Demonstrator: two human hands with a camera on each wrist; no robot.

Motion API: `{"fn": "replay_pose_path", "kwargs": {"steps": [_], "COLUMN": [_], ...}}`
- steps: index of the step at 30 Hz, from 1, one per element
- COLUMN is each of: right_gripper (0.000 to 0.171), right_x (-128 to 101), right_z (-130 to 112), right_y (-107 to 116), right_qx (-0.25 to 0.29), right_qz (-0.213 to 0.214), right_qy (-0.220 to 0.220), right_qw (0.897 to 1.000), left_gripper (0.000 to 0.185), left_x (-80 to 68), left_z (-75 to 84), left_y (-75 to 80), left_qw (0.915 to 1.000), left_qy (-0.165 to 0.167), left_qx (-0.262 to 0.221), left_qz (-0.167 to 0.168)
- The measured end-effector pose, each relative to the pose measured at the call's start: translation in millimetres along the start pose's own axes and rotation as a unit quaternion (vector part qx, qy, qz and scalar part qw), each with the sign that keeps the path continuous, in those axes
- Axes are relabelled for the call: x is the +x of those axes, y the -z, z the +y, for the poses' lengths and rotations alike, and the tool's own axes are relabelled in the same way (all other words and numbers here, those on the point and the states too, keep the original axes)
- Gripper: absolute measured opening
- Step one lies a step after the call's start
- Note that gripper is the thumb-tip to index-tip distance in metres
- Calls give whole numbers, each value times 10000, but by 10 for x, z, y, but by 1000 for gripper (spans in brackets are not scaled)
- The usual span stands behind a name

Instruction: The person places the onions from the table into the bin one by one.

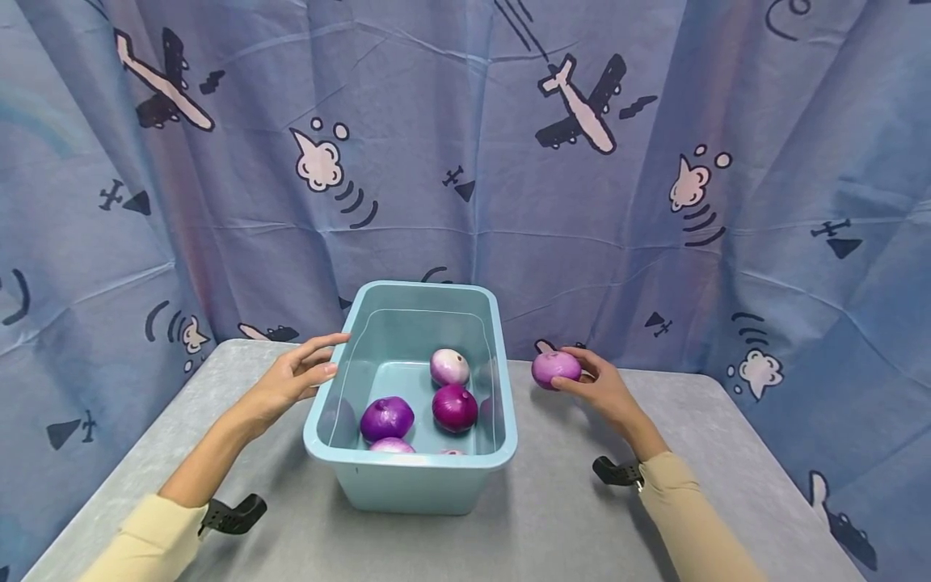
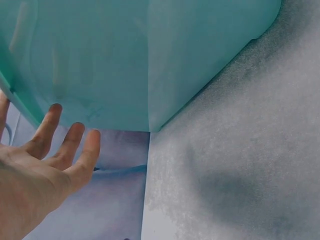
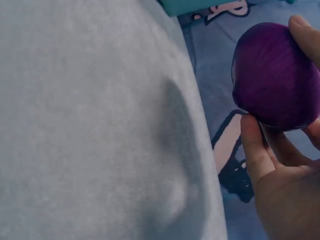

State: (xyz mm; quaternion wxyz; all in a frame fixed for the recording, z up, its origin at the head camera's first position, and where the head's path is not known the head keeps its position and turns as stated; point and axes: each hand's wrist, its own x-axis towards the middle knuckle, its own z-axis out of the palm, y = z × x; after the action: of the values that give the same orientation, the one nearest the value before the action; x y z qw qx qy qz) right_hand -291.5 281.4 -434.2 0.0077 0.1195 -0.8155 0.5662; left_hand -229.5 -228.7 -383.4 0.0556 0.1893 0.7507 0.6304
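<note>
A red onion (image 1: 556,369) is pinched between the thumb and fingers of my right hand (image 1: 605,391), to the right of a light blue plastic tub (image 1: 410,461). In the right wrist view, the onion (image 3: 275,77) looks dark purple and is held above the table, its shadow falling on the cloth. My left hand (image 1: 294,377) is at the tub's left side, fingers loosely extended by the rim; whether they touch it I cannot tell. Inside the tub lie several onions, including a pale one (image 1: 449,368), a dark one (image 1: 454,407) and a purple one (image 1: 387,419). The front wall partly hides others.
The tub stands on a table (image 1: 567,501) with a grey cloth surface. Behind it hangs a blue curtain (image 1: 407,162) printed with planes, close to the table's back edge. Black straps (image 1: 234,515) show at both wrists.
</note>
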Motion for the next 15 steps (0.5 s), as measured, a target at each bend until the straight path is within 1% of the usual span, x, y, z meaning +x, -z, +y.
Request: {"fn": "replay_pose_path", "kwargs": {"steps": [4, 6, 12, 15], "right_gripper": [65, 65, 63, 63], "right_x": [-47, -48, -75, -91], "right_z": [-96, -92, -211, -295], "right_y": [16, 28, 58, 71], "right_qx": [148, 183, 241, 365], "right_qz": [-120, -168, -267, -365], "right_qy": [53, 81, 194, 344], "right_qw": [9998, 9997, 9992, 9981], "left_gripper": [53, 53, 53, 54], "left_x": [4, 5, 13, 13], "left_z": [-6, -7, -4, 0], "left_y": [3, 3, 3, -1], "left_qw": [10000, 10000, 10000, 10000], "left_qy": [11, 17, 15, 12], "left_qx": [11, 11, -14, -17], "left_qz": [1, 4, -5, -8]}}
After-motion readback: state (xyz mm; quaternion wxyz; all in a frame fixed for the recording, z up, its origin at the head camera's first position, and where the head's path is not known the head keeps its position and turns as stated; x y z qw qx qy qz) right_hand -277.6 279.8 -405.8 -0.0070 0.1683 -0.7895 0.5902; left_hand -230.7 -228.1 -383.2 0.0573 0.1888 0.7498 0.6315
